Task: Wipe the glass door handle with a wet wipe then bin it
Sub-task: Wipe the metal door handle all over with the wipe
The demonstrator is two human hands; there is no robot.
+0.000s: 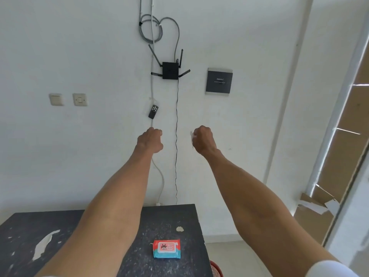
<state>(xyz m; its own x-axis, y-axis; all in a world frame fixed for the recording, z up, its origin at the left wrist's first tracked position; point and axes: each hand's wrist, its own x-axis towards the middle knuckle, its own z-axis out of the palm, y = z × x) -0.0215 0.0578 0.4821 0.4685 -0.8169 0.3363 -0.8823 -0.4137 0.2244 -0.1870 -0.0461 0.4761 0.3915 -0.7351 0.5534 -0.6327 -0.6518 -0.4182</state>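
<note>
Now my right hand (203,139) is clenched on a wipe (192,136); my left hand (150,139) is fisted above the table (60,220)

Red-and-teal soft wipe packet (167,249), pale label; black white-speckled stone desk (171,214); white painted wall (79,47); red mesh bin (216,269); black router (170,70).

Matt wall, speckled table, glossy wipe pack

The dark table (175,216) looks like speckled stone, scuffed with pale patches; the wet wipe pack (167,248) is shiny plastic film; the wall (79,47) is smooth matt paint.
</note>
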